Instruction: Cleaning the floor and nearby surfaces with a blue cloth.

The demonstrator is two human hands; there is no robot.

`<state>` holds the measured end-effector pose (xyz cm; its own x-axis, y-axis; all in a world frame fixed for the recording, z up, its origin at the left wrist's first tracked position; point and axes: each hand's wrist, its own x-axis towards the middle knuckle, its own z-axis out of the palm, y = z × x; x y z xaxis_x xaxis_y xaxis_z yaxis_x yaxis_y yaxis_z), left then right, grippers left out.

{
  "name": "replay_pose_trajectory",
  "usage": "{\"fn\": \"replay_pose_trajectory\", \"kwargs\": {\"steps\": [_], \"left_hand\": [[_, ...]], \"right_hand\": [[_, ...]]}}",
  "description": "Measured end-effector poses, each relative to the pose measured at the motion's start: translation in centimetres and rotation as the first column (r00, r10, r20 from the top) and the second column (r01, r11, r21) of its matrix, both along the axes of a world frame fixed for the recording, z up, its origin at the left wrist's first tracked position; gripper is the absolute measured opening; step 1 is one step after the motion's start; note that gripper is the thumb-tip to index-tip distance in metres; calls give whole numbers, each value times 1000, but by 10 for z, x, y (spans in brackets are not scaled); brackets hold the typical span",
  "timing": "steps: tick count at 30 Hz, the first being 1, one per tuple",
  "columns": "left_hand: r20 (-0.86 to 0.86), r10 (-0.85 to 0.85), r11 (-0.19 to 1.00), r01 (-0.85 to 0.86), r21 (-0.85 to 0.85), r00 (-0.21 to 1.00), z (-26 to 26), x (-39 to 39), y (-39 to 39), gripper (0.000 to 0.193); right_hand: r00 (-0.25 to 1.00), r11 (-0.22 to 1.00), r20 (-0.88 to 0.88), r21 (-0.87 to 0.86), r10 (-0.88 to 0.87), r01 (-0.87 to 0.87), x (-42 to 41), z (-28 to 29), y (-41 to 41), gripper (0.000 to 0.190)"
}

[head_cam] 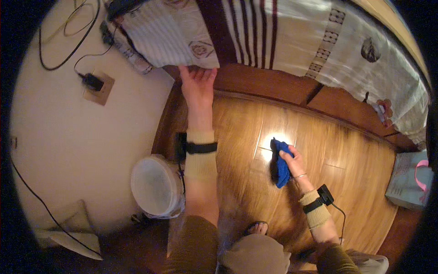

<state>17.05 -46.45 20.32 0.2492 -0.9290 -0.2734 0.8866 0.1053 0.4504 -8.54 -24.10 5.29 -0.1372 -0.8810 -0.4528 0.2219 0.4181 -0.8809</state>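
My left hand [198, 80] reaches forward to the hanging edge of a patterned fabric cover [205, 37]; its fingertips are at the hem, partly hidden, and whether they pinch it cannot be told. A striped light cloth [160, 41] lies just above that hand. My right hand [293, 159] grips a bunched blue cloth [283, 166] with a dark side, held over the wooden floor [318, 144]. Both wrists wear light knitted bands with black straps and small devices.
A lidded round container [154, 185] stands left, by the wall. A plugged-in black adapter [92, 82] and cables are on the wall. The wooden bed frame [267, 80] runs across ahead. A light blue box [407, 185] sits at far right.
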Motion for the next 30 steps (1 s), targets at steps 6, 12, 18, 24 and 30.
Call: {"fn": "replay_pose_trajectory", "kwargs": {"steps": [6, 12, 18, 24, 30], "left_hand": [[790, 539, 823, 18, -568, 293, 16, 36, -31, 24], [534, 320, 843, 22, -538, 782, 161, 25, 36, 26], [699, 525, 806, -22, -591, 485, 204, 34, 76, 26], [771, 450, 871, -32, -490, 450, 228, 55, 85, 24], [829, 558, 805, 231, -547, 18, 236, 85, 85, 19]], "right_hand": [[858, 826, -486, -544, -165, -149, -6, 68, -58, 37], [84, 559, -850, -413, -520, -719, 24, 142, -161, 64], [22, 508, -804, -396, -595, -765, 113, 151, -228, 62], [152, 326, -751, -448, -643, -833, 227, 175, -293, 36], [-3, 328, -718, -314, -696, -891, 313, 178, -344, 26]]}}
